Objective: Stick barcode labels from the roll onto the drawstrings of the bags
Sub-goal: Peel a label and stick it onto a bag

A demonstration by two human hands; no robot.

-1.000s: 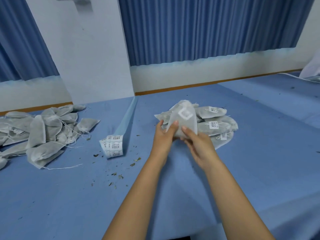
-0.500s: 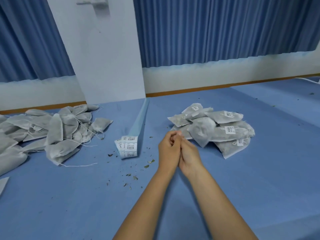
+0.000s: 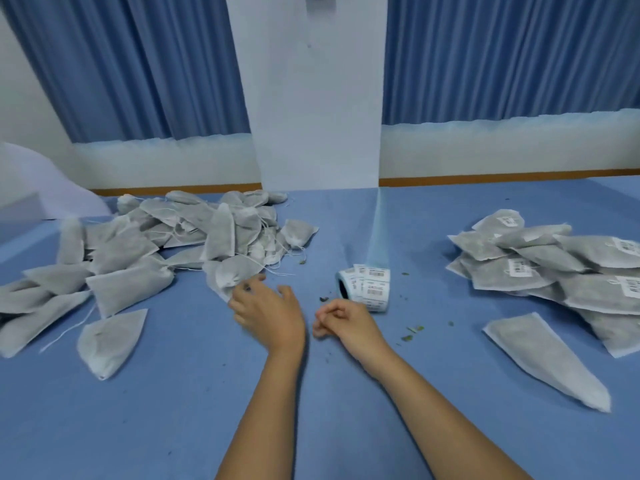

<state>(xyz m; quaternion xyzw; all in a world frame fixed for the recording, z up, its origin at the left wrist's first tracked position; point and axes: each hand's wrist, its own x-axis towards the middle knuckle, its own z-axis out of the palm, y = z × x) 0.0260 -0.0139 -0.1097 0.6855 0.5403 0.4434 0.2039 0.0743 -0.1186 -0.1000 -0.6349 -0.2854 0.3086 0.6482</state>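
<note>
A heap of grey unlabelled drawstring bags [image 3: 156, 251] lies on the left of the blue table. My left hand [image 3: 268, 311] reaches toward the nearest bag [image 3: 230, 273] of that heap, its spread fingers at the bag's edge and holding nothing. My right hand [image 3: 341, 322] hovers beside it with loosely curled fingers and nothing in them. Just beyond the right hand lies the roll of barcode labels [image 3: 367, 287], with its backing strip trailing away toward the wall. On the right sits a pile of labelled bags [image 3: 547, 265].
Single bags lie apart from the piles at the front left [image 3: 107, 339] and front right [image 3: 550, 355]. Small green crumbs [image 3: 412, 329] dot the table [image 3: 311, 410]. A white pillar [image 3: 315, 91] and blue curtains stand behind the table.
The bag held in both hands a second ago now lies on the right pile. My hands came together, then parted, and the view swung left as my left hand went to the unlabelled heap.
</note>
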